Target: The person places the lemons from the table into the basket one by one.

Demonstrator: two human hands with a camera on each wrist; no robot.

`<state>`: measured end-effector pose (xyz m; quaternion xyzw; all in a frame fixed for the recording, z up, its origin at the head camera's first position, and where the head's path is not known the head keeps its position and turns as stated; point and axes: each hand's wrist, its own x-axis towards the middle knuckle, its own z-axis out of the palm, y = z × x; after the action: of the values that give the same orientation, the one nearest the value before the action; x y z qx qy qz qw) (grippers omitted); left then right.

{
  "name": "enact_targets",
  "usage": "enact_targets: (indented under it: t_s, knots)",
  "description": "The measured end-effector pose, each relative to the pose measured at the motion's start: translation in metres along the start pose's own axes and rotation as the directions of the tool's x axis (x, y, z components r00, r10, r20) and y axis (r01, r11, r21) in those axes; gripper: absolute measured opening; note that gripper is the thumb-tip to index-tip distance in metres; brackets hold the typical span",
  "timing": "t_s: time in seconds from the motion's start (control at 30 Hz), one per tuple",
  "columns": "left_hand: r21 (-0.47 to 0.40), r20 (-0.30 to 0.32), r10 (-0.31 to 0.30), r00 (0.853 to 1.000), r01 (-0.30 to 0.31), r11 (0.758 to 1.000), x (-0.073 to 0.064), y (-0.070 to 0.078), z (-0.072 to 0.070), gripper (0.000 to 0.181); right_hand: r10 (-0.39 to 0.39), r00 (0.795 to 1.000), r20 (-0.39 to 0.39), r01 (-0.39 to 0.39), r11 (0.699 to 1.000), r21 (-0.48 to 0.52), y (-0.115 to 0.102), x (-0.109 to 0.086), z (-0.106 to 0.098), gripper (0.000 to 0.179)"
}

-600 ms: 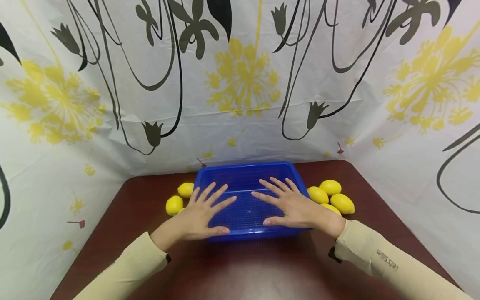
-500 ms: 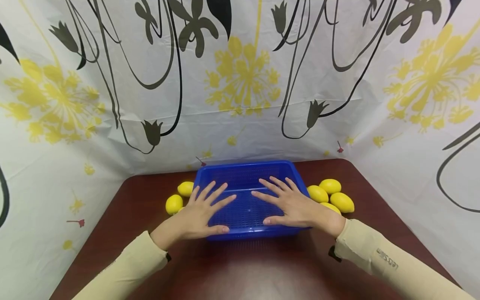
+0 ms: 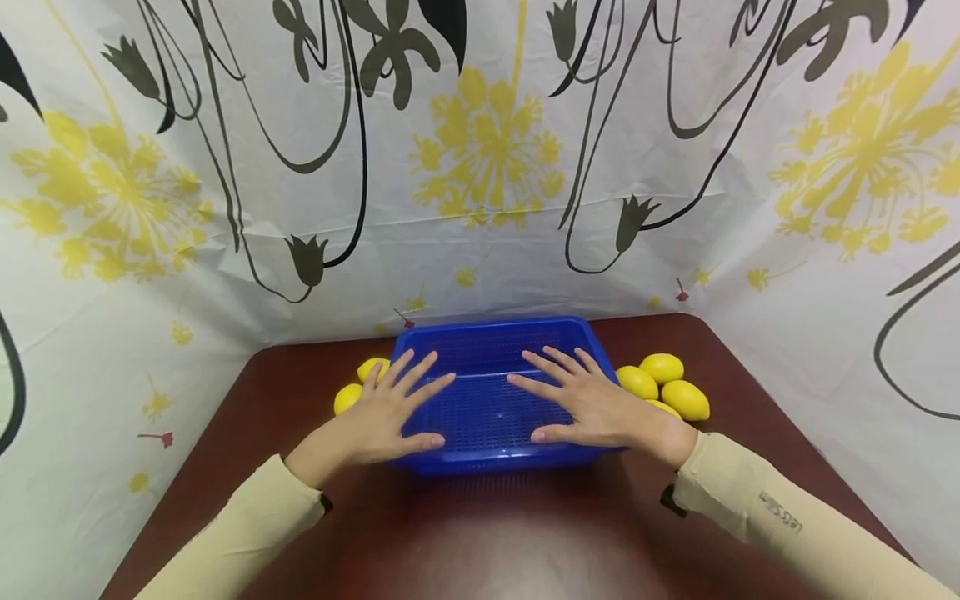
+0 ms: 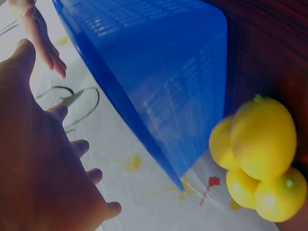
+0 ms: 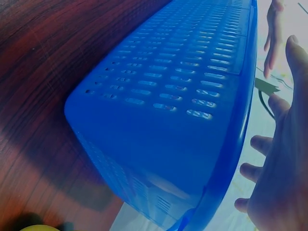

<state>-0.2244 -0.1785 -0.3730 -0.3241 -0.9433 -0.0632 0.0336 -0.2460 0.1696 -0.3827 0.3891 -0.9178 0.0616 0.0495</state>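
A blue plastic basket with slotted walls stands on the table, nothing visible inside it. Over its left side my left hand spreads its fingers, palm down and holding nothing. My right hand hovers in the same way over the basket's right side, fingers apart. Both wrist views show the hands above the rim, apart from the basket. Several yellow lemons cluster beside the basket's left wall, partly hidden by the left hand in the head view. On the right, several more lemons lie together close to the basket.
The dark red-brown wooden table has rounded far corners. A white cloth printed with flowers hangs behind it and along both sides, close to the table's edges.
My left hand has shifted slightly left, now covering more of the left lemons. My right hand has barely moved, and the head view has tilted a little.
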Motion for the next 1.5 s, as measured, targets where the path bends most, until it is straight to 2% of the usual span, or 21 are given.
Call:
enact_targets:
  t_s: [0.17, 0.3, 0.5, 0.63, 0.9, 1.1, 1.5]
  knots:
    - [0.001, -0.028, -0.003, 1.000, 0.003, 1.000, -0.008, -0.015, -0.004, 0.080, -0.006, 1.000, -0.005, 0.006, 1.000, -0.009, 0.003, -0.005, -0.001, 0.079]
    - [-0.024, -0.040, -0.040, 0.998, 0.039, 0.999, -0.014, -0.028, -0.005, 0.080, -0.011, 1.000, -0.018, 0.011, 1.000, -0.012, 0.004, -0.011, -0.002, 0.080]
    - [-0.023, -0.098, -0.058, 0.993, 0.056, 0.998, -0.024, -0.047, -0.004, 0.077, -0.025, 0.999, -0.044, 0.024, 1.000, -0.016, 0.006, -0.021, -0.003, 0.082]
    - [-0.024, -0.142, -0.060, 0.988, 0.057, 0.998, -0.031, -0.061, 0.000, 0.070, -0.027, 0.998, -0.062, 0.027, 1.000, -0.004, 0.007, -0.029, -0.003, 0.086]
    - [-0.024, -0.191, -0.104, 0.976, 0.101, 0.995, -0.042, -0.085, 0.016, 0.062, -0.023, 0.990, -0.137, 0.025, 1.000, 0.013, 0.011, -0.048, -0.002, 0.088]
    - [-0.023, -0.233, -0.095, 0.968, 0.092, 0.996, -0.046, -0.097, 0.030, 0.065, -0.039, 0.972, -0.231, 0.037, 0.999, -0.010, 0.015, -0.062, 0.001, 0.086]
    - [-0.071, -0.213, -0.133, 0.968, 0.121, 0.990, -0.049, -0.103, 0.053, 0.068, -0.073, 0.909, -0.411, 0.073, 0.997, -0.017, 0.025, -0.087, 0.008, 0.063]
